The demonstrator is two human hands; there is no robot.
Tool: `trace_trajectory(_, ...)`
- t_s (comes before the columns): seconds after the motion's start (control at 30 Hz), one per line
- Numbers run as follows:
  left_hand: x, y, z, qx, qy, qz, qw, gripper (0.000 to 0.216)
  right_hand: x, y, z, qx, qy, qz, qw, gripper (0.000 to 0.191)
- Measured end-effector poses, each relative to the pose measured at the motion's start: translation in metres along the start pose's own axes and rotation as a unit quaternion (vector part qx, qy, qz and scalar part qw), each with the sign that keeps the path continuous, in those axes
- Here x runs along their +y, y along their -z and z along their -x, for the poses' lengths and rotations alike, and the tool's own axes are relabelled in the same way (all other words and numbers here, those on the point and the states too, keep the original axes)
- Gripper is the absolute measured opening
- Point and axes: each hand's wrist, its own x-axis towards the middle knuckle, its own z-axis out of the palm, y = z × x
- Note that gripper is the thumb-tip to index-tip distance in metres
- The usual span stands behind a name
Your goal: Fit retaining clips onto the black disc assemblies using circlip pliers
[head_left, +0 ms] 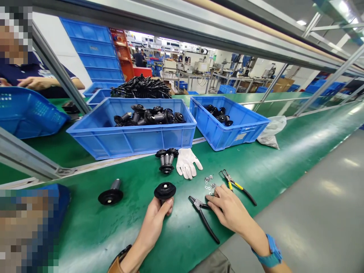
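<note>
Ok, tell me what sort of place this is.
Probably a factory assembly line: there's a long green workbench, blue crates holding many similar black parts, and black-handled pliers lying near small silvery rings.

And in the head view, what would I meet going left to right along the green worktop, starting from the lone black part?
Lone black part → left hand holding another black part → black-handled pliers → yellow-and-black pliers → plastic bag.
</note>
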Motion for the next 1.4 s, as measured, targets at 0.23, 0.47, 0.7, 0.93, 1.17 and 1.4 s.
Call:
trace_trajectory(0.23,0.001,-0.003,0.004,-0.004,0.01,-0.031,0.999,0.049,0.011,0.013,0.055,-0.011,0.032,0.009,0.999,0.033)
trace_trajectory(0.47,0.003,-0.004,0.007,-0.031,0.032,-0.059,0.997,0.049,0.023,-0.004,0.091,0.084,0.043,0.003,0.996,0.036)
trace_trajectory(0.7,0.001,-0.006,0.009,-0.05,0.058,-0.029,0.997,0.049,0.016,-0.018,0.103,0.177,0.108,-0.016,0.978,0.017)
trace_trajectory(0.93,0.01,-0.015,0.02,-0.201,0.16,0.098,0.961,0.047,-0.025,-0.009,0.064,0.283,0.125,-0.124,0.943,0.029)
trace_trajectory(1.17,0.018,-0.013,0.027,-0.264,0.22,0.146,0.928,0.052,-0.069,-0.013,0.002,0.313,0.233,-0.171,0.905,0.019)
trace_trajectory(1.4,0.018,-0.011,0.026,-0.205,0.203,0.146,0.946,0.048,-0.067,-0.023,-0.004,0.336,0.183,-0.191,0.904,0.021)
